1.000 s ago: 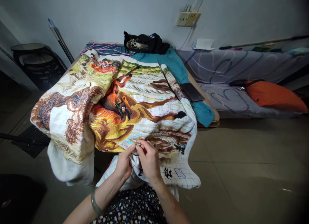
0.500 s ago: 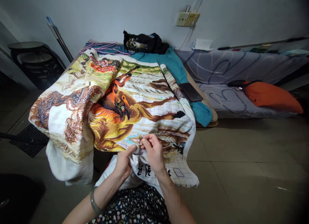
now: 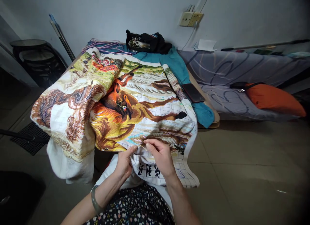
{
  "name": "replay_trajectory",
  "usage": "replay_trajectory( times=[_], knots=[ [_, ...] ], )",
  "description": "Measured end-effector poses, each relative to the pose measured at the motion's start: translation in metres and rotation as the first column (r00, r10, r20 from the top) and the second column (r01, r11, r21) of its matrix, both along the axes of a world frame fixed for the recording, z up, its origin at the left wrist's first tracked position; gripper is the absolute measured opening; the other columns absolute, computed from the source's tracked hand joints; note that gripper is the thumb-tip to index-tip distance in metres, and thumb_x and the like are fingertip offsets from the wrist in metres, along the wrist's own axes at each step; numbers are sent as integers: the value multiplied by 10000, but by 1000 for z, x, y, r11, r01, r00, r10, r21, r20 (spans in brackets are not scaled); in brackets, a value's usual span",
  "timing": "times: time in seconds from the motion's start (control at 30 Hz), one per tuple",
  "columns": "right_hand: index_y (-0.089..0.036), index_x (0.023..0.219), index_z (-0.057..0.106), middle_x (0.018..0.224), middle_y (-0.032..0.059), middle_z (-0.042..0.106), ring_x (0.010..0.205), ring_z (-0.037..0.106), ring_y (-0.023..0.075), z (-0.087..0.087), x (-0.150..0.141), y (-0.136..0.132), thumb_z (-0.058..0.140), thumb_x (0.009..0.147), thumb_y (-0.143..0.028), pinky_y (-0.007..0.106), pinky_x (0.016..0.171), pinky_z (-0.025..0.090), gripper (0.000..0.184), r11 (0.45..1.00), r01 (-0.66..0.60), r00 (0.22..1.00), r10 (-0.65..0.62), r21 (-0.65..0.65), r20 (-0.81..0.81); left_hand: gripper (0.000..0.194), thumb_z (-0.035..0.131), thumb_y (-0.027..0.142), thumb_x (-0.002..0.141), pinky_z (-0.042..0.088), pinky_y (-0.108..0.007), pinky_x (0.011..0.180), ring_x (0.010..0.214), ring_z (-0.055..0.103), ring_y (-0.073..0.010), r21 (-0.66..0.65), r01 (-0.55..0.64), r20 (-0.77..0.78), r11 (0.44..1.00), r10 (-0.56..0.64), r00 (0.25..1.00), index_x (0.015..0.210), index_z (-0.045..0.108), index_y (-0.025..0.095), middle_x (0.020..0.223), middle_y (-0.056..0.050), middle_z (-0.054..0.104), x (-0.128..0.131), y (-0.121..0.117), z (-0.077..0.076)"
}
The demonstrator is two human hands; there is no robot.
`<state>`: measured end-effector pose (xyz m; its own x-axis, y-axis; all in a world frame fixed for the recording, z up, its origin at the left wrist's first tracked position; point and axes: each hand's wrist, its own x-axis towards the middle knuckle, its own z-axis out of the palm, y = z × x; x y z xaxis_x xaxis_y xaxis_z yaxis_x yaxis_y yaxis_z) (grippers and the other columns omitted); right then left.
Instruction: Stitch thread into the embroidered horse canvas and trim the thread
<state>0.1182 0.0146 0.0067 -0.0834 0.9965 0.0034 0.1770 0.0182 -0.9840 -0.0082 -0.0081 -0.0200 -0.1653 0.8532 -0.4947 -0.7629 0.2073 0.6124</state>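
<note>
A large cross-stitch cloth [image 3: 135, 105] with brown and orange horses lies draped over a table and down onto my lap. My left hand [image 3: 124, 163] grips the cloth's near edge from below, thumb on top. My right hand [image 3: 161, 155] is just to its right, fingers pinched on a thin needle [image 3: 143, 147] with pale thread, held a little above the fabric beside the left thumb. Black characters are stitched on the white grid just under my hands.
A dark phone [image 3: 193, 92] lies on a teal cloth [image 3: 179, 68] at the table's right side. A black bundle [image 3: 147, 43] and coloured cords sit at the far end. A bed with an orange pillow [image 3: 274, 100] stands right; black stools [image 3: 34, 58] stand left.
My right hand has drawn the needle up and to the right, away from the left thumb. The left hand has kept its hold on the cloth.
</note>
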Motion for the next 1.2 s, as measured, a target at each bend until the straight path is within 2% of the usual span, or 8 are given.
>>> replay_trajectory(
  times=[0.07,0.17,0.3,0.53,0.77,0.87,1.03,1.2],
  knots=[
    [-165,866,706,829,47,698,754,613,169,0,-2,-3,571,801,-267,266,689,471,181,997,-72,995,74,-21,69,423,769,187,540,442,-375,882,878,644,-241,-22,-1,-7,1000,1,1000,939,665,95,845,-87,711,0,0,1],
    [-162,868,715,783,38,699,698,612,157,-2,-6,-6,557,804,-233,246,640,468,185,993,-111,985,114,-30,127,384,769,179,529,454,-349,840,800,645,-213,-46,-8,-15,999,8,1000,891,676,94,779,-72,708,0,0,2],
    [-165,838,724,777,35,704,681,617,150,-5,-8,-6,558,801,-207,235,632,466,174,994,-108,980,107,-1,166,374,764,171,536,454,-336,829,743,638,-186,-20,-7,-13,1000,7,1000,893,679,101,777,-65,710,1,0,1],
    [-183,868,731,785,30,703,701,617,145,-8,-6,-3,555,807,-171,229,642,456,187,988,-144,966,129,52,225,427,756,151,549,444,-332,848,776,640,-185,18,-13,-7,1000,13,1000,966,671,123,824,-58,713,0,2,2],
    [-183,854,732,758,31,689,671,600,137,-1,-8,-1,542,803,-140,225,619,429,201,982,-167,935,128,92,332,408,759,150,549,447,-326,834,762,635,-177,13,-5,3,1000,5,1000,948,679,121,803,-56,713,1,2,2],
    [-190,825,733,726,26,676,654,582,133,7,-11,-1,538,796,-123,223,603,401,209,976,-181,883,109,119,457,376,766,161,536,449,-323,822,754,632,-178,-1,-2,-4,1000,2,1000,901,689,111,794,-59,711,1,1,1],
    [-201,779,719,711,15,656,647,561,125,19,-17,-1,523,810,-112,226,610,360,217,970,-216,723,79,116,686,315,770,160,531,450,-312,816,743,627,-168,-19,-12,-11,1000,11,1000,834,696,109,782,-48,709,0,1,0],
    [-200,788,699,753,16,649,720,574,129,21,-22,-3,510,840,-127,228,657,346,209,969,-232,616,74,90,784,317,765,156,547,449,-316,832,773,630,-173,2,3,2,1000,-3,1000,853,692,113,792,-46,709,0,1,-1]
  ],
)
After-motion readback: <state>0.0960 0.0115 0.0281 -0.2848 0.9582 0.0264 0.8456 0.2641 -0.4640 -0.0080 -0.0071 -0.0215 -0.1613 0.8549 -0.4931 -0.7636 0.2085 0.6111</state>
